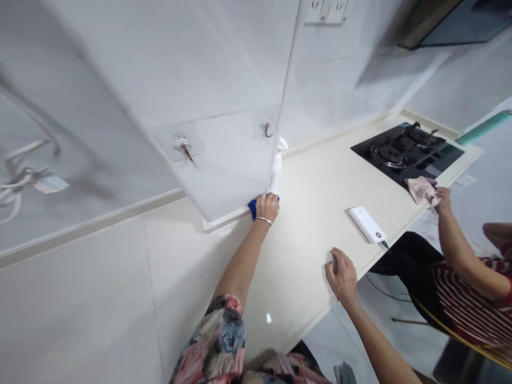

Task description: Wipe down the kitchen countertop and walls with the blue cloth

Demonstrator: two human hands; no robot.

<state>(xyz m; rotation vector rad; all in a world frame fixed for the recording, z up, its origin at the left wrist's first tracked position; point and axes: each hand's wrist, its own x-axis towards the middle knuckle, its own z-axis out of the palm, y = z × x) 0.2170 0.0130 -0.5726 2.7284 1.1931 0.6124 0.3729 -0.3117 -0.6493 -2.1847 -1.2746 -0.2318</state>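
Observation:
My left hand (266,208) is closed on a blue cloth (252,208), pressing it to the counter at the foot of the wall's jutting corner. The fingers cover most of the cloth. Just beyond them stands a white spray bottle (276,172), partly hidden by the wall edge. My right hand (342,276) rests on the cream countertop (304,240) near its front edge, fingers loosely curled and thumb apart, with nothing in it. A white power bank (366,224) with a cable plugged in lies a little beyond that hand.
A black gas hob (404,152) is set in the counter at the far right. Beside it another person's hand (443,200) holds a pink cloth (421,189). Hooks (184,148) stick out from the wall, and a tap (28,173) is at left.

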